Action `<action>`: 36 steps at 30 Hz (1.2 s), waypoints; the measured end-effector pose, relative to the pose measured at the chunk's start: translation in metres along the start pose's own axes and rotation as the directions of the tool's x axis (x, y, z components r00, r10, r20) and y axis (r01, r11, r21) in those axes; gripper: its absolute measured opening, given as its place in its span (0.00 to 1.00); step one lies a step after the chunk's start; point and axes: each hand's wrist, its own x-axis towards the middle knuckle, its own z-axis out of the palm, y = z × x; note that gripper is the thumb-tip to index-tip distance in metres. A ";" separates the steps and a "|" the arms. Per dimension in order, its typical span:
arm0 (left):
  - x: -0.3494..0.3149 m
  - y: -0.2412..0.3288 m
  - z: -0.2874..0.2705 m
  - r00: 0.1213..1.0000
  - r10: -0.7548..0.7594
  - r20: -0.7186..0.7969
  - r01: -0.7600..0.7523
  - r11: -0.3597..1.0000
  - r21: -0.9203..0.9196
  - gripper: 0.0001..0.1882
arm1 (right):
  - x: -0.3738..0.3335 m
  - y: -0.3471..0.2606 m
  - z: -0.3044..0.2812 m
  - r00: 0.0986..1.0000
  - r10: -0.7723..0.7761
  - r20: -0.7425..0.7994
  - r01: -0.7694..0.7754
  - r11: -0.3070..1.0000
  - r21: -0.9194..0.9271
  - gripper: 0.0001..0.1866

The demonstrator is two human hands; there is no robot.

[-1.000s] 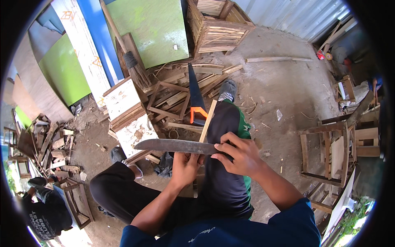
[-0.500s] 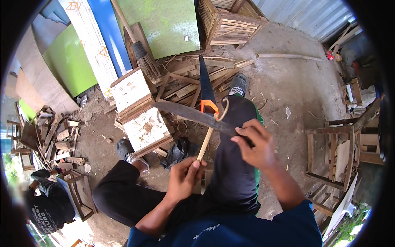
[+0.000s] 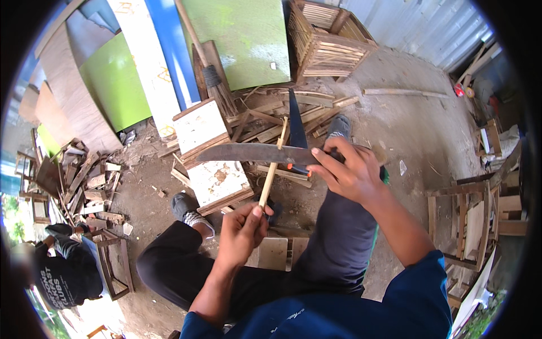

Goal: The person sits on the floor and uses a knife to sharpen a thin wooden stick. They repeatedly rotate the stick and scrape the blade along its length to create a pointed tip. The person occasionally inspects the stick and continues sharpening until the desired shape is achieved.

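My left hand is closed around the lower end of a thin pale wooden stick, which slants up and away from me. A long dark machete lies across the stick near its upper part, its tip pointing left. My right hand is closed on the machete's right end; its handle is hidden by my fingers. Behind the blade a handsaw stands with its dark blade upward, and only bits of its orange grip show. Left of the stick is a low bench with a worn white top.
Scrap wood strips lie beyond the bench, next to a broom. A pile of offcuts is at left, near a seated person. A slatted crate stands far off; wooden chair frames are at right.
The machete has swung from a slant to nearly level across the stick. A curled shaving at the blade is no longer visible. Both hands moved slightly, and the view shifted.
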 end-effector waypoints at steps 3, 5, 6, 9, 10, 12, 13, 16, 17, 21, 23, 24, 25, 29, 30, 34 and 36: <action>-0.008 0.000 -0.016 0.998 -0.004 -0.057 0.006 0.999 0.049 0.15 | 0.041 0.040 0.013 0.948 0.299 0.110 -0.240 0.897 -0.371 0.12; -0.013 0.001 -0.028 0.969 -0.081 -0.235 0.108 0.988 0.107 0.15 | 0.059 0.089 0.009 0.849 0.412 -0.332 -0.462 0.883 -0.086 0.13; -0.010 0.001 -0.035 0.962 -0.064 -0.267 0.063 0.998 -0.013 0.15 | 0.056 0.107 0.010 0.675 0.696 -0.247 -0.661 0.718 0.216 0.12; 0.006 -0.001 -0.042 0.988 0.009 -0.153 -0.036 0.983 -0.178 0.15 | 0.022 0.125 0.028 0.278 0.927 0.251 -0.675 0.002 0.738 0.13; 0.014 -0.001 -0.042 0.993 -0.019 -0.121 -0.008 0.976 -0.218 0.15 | 0.014 0.124 0.035 0.260 0.886 0.384 -0.547 -0.192 0.815 0.14; 0.025 -0.001 -0.037 0.994 -0.053 -0.094 0.028 0.969 -0.247 0.15 | 0.008 0.112 0.048 0.327 0.799 0.505 -0.390 -0.373 0.842 0.16; 0.028 0.000 -0.034 0.994 -0.083 -0.069 0.061 0.960 -0.273 0.15 | 0.008 0.102 0.049 0.436 0.730 0.527 -0.285 -0.443 0.850 0.17; 0.035 0.002 -0.026 0.997 -0.069 -0.044 0.053 0.955 -0.292 0.15 | 0.018 0.071 0.039 0.513 0.506 0.693 -0.354 -0.611 0.708 0.18; 0.037 0.003 -0.023 0.999 -0.043 -0.028 0.033 0.958 -0.284 0.16 | 0.023 0.063 0.035 0.461 0.518 0.720 -0.494 -0.525 0.693 0.19; 0.048 0.007 -0.017 0.999 -0.034 -0.015 0.027 0.949 -0.314 0.18 | 0.033 0.031 0.047 0.789 0.476 0.390 -0.575 0.347 0.740 0.22; 0.055 0.008 -0.014 1.000 -0.012 -0.013 0.007 0.951 -0.308 0.19 | 0.024 0.017 0.054 0.792 0.404 0.457 -0.609 0.567 0.555 0.20; 0.058 0.008 -0.012 1.000 0.000 -0.022 -0.007 0.958 -0.287 0.19 | 0.021 0.010 0.061 0.796 0.370 0.478 -0.600 0.581 0.550 0.18; 0.060 0.008 -0.009 0.999 -0.016 -0.041 0.004 0.962 -0.272 0.19 | 0.017 0.005 0.065 0.791 0.335 0.512 -0.598 0.599 0.533 0.16; 0.062 0.005 -0.001 0.998 0.042 -0.046 -0.052 0.968 -0.246 0.16 | 0.011 -0.003 0.075 0.944 0.116 0.310 -0.261 0.836 0.482 0.15; 0.062 0.005 0.000 0.997 0.052 -0.053 -0.062 0.974 -0.217 0.15 | 0.012 -0.003 0.075 0.954 0.072 0.290 -0.206 0.862 0.464 0.15; 0.064 0.003 0.004 0.990 0.028 -0.140 -0.041 0.995 -0.090 0.15 | 0.020 -0.009 0.080 0.878 0.083 0.471 -0.270 0.899 0.345 0.17; 0.067 -0.001 0.008 0.978 0.127 -0.163 -0.133 0.991 -0.026 0.16 | 0.020 -0.012 0.085 0.810 0.147 0.568 -0.364 0.885 0.291 0.17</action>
